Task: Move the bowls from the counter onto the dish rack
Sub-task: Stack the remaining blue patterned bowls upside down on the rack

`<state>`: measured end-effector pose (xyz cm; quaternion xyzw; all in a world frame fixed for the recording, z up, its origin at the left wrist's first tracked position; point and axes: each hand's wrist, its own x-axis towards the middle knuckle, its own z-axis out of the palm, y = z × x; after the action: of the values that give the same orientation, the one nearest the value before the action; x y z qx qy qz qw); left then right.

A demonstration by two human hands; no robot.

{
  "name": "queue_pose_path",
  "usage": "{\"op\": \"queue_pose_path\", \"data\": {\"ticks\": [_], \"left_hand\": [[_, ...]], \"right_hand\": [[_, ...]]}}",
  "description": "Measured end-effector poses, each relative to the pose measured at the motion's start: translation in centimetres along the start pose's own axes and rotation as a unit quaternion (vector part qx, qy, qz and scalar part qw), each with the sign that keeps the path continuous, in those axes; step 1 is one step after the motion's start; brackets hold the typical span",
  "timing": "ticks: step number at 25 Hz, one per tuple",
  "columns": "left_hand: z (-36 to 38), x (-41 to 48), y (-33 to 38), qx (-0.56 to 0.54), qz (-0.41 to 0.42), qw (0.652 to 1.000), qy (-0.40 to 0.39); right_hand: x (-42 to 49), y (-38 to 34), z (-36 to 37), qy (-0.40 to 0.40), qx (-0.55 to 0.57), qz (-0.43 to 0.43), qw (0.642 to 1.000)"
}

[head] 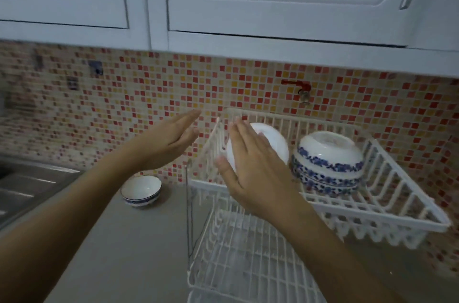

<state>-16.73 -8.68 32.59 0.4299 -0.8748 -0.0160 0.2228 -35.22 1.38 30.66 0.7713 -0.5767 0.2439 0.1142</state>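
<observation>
Grey counter (139,240) w/ small bowl (141,190), white dish rack (372,213), mosaic-tile backsplash (149,94).

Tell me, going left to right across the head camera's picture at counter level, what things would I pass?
Steel sink → small blue-rimmed bowl upright on the counter → plain white bowl upside down on the rack's top tier, under the right hand → blue-patterned bowls stacked upside down on the same tier.
</observation>
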Motion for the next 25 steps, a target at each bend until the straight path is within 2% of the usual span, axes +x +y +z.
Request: {"op": "queue_pose_path", "data": {"ticks": [5,8,10,13,17,21,25], "left_hand": [[-1.2,-4.4,-12.3,-0.004,-0.078,0.997,-0.02],[0.1,-5.9,-19.8,-0.027,-0.101,0.993,-0.045],[1.9,-6.6,-24.6,-0.047,-0.128,0.988,-0.072],[5.1,-6.6,-29.9,-0.073,-0.172,0.978,-0.089],[12.0,-4.9,-35.1,-0.11,-0.249,0.953,-0.13],[19.7,-2.9,-39.0,-0.158,-0.37,0.906,-0.132],[25.7,-1.8,-41.9,-0.25,-0.443,0.85,-0.136]], "right_hand": [[5.4,-9.0,8.0,0.014,0.032,-0.012,0.999],[8.7,-13.6,13.8,-0.008,0.061,0.022,0.998],[10.7,-15.8,18.6,-0.056,0.08,0.083,0.992],[13.6,-16.7,26.4,-0.134,0.135,0.205,0.96],[17.1,-15.0,36.2,-0.147,0.192,0.315,0.918],[20.0,-12.2,43.7,-0.158,0.225,0.415,0.867],[20.5,-9.4,49.6,-0.145,0.272,0.487,0.817]]}}
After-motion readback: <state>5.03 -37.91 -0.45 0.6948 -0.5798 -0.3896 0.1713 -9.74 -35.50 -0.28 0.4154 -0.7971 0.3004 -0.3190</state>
